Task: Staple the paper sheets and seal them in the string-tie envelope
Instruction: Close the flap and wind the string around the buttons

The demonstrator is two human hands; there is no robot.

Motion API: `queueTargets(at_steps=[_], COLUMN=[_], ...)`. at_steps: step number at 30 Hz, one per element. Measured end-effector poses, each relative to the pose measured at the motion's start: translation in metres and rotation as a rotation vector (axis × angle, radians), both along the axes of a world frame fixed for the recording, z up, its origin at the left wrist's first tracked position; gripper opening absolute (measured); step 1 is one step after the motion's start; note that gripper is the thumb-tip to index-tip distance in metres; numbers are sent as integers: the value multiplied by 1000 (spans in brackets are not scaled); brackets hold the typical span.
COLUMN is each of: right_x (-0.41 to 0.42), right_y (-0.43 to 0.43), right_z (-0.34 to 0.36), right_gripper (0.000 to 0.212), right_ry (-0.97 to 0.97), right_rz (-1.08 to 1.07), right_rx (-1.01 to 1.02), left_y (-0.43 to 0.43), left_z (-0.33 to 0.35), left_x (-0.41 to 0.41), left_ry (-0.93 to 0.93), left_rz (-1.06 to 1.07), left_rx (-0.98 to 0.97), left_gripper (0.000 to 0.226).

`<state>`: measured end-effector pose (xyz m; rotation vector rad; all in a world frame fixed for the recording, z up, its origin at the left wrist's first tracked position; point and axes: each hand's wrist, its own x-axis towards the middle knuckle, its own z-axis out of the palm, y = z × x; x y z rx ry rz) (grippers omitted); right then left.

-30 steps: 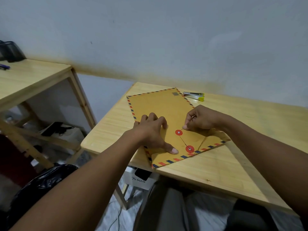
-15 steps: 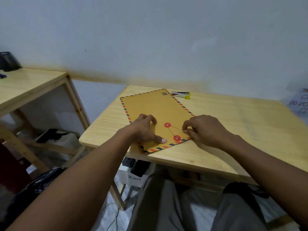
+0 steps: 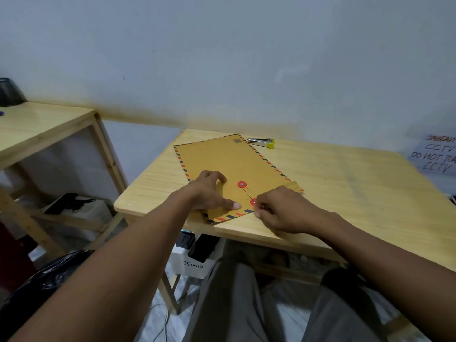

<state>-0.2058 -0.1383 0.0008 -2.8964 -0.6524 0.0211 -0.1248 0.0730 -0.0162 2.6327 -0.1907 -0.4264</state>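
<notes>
Two bare hands work at the near end of a brown string-tie envelope (image 3: 232, 166) lying flat on a wooden table (image 3: 345, 193). The right hand (image 3: 283, 211) has its fingertips pinched together at the lower red disc (image 3: 253, 201), apparently on the thin string (image 3: 246, 192), though the string between the fingers is too fine to see. That string runs from the lower disc toward 11 o'clock up to the upper red disc (image 3: 242, 184). At 9 o'clock from the lower disc, the left hand (image 3: 209, 191) presses flat on the envelope, fingers spread and thumb stretched toward the disc, gripping nothing. The envelope's flap is folded down; what it contains cannot be seen, and no loose sheets lie on the table. At 12 o'clock, just past the envelope's far corner, a silver and yellow stapler (image 3: 262, 142) rests on the table near the wall (image 3: 222, 58).
</notes>
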Motion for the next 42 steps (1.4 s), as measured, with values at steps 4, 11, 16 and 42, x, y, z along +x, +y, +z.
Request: queueTargets(at_steps=[4, 11, 16, 42], right_x=[-1, -1, -11, -28], right_y=[21, 0, -40, 8], right_z=[-5, 8, 17, 0], right_gripper=[18, 19, 27, 17], right_ry=[45, -59, -116, -215], right_rz=[37, -20, -149, 118], right_rx=[48, -68, -103, -313], left_y=[1, 3, 2, 0], left_z=[-4, -3, 0, -3], left_x=[1, 3, 2, 0], left_ry=[-29, -2, 8, -23], left_rz=[-2, -5, -9, -3], left_rx=[-12, -5, -11, -28], left_gripper=[101, 103, 99, 99])
